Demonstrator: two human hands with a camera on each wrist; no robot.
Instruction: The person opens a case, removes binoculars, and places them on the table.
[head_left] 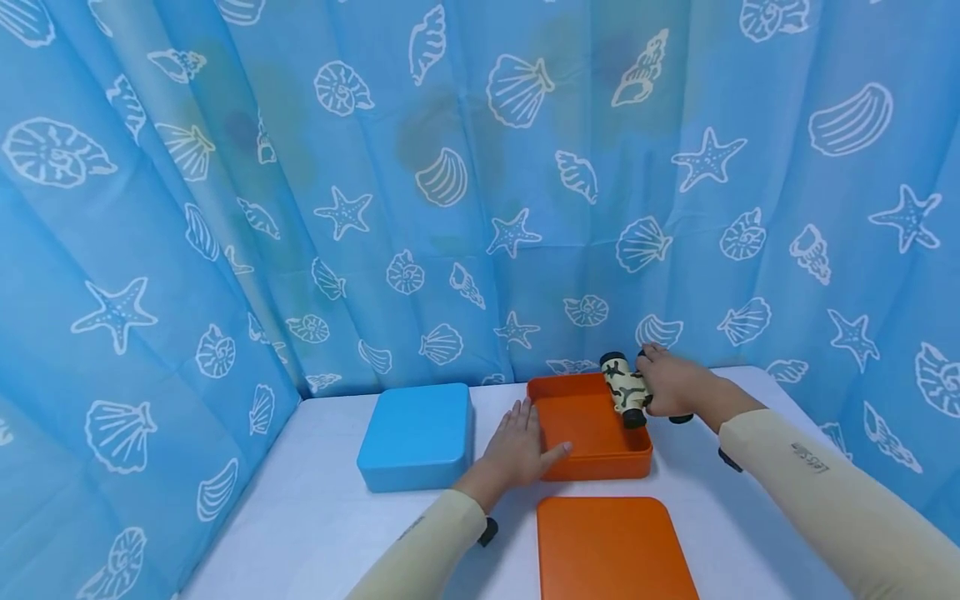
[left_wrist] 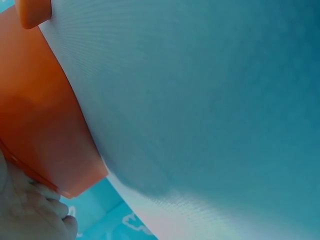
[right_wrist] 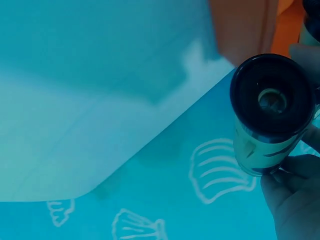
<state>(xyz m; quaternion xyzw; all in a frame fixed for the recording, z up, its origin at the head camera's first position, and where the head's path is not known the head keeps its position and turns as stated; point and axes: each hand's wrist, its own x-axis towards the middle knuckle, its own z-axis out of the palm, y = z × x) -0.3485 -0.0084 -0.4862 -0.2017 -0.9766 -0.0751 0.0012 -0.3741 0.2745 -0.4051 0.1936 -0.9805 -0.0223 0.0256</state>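
Note:
Camouflage-patterned binoculars [head_left: 627, 388] with black eyepieces are in my right hand [head_left: 675, 382], which grips one barrel. They hang over the right side of an open orange box [head_left: 573, 421]. In the right wrist view one barrel of the binoculars [right_wrist: 272, 110] faces the camera, with fingers [right_wrist: 295, 190] wrapped at its far end. My left hand [head_left: 517, 446] rests against the box's left wall, fingers stretched along it and thumb over the near rim. The left wrist view shows those fingers [left_wrist: 37, 205] beside the orange wall [left_wrist: 50, 115]. Only the orange base shows inside the box.
An orange lid [head_left: 611, 550] lies flat on the white table [head_left: 300, 517], in front of the box. A closed light-blue box [head_left: 416, 433] stands to the left. Behind the table hangs a blue curtain [head_left: 465, 275] with white shell prints.

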